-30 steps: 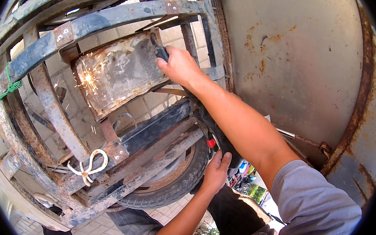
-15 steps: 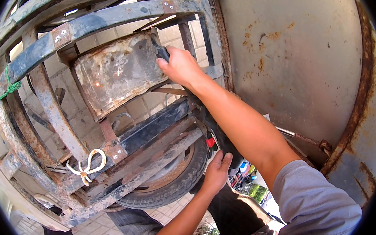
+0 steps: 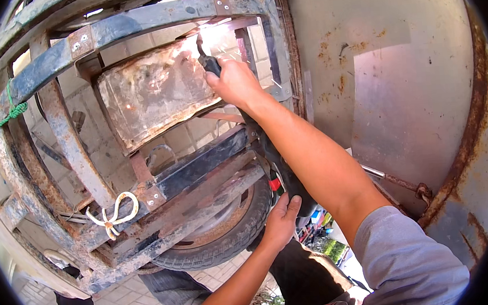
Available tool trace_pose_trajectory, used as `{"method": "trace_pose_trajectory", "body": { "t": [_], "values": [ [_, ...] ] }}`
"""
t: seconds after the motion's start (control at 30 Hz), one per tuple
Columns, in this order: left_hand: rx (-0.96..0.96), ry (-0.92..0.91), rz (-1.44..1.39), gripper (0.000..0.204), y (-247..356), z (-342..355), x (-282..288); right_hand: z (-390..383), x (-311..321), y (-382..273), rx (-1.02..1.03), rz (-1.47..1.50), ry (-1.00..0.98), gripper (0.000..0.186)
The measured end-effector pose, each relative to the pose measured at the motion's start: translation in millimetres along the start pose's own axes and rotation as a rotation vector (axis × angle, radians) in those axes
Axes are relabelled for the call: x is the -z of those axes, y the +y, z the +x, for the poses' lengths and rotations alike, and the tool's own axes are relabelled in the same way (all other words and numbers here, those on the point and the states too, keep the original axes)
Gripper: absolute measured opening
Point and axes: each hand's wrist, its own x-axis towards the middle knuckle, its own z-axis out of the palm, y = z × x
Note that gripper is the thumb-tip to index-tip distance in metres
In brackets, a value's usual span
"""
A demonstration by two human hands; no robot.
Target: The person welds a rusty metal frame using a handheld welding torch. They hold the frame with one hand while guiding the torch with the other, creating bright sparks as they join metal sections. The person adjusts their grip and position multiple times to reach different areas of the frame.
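Observation:
My right hand grips a black tool handle whose tip glows bright white at the upper right corner of a rusty curved metal plate. The plate is fixed inside a rusty steel frame. My left hand reaches up from below and holds the thick black cable that hangs down from the tool, next to a red piece. A worn tyre sits just left of that hand, under the frame's lower bars.
A large rusted sheet-metal panel fills the right side, with a thin rod across its lower part. White cord and green cord are tied to frame bars. Paved ground lies below, and my legs in dark trousers.
My right hand has lifted the tool a little higher along the plate's right edge, and the glare now sits at the upper corner. Sparks seen on the plate a second ago are gone.

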Motion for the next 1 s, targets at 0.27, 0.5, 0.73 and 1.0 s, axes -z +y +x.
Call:
{"method": "trace_pose_trajectory", "body": {
  "t": [0.27, 0.5, 0.73, 1.0],
  "values": [
    [0.020, 0.018, 0.052, 0.038, -1, 1, 3, 0, 2, -9, -0.024, -0.033, -0.038, 0.034],
    [-0.006, 0.009, 0.055, 0.038, -8, 3, 4, -1, 7, -18, -0.033, -0.098, -0.092, 0.036],
    [0.031, 0.007, 0.109, 0.045, -1, 3, 6, -1, 12, -20, -0.070, -0.022, -0.118, 0.036],
    [-0.020, 0.009, 0.105, 0.045, -7, 1, 3, -5, 9, -22, -0.052, -0.098, -0.108, 0.036]
  ]
}}
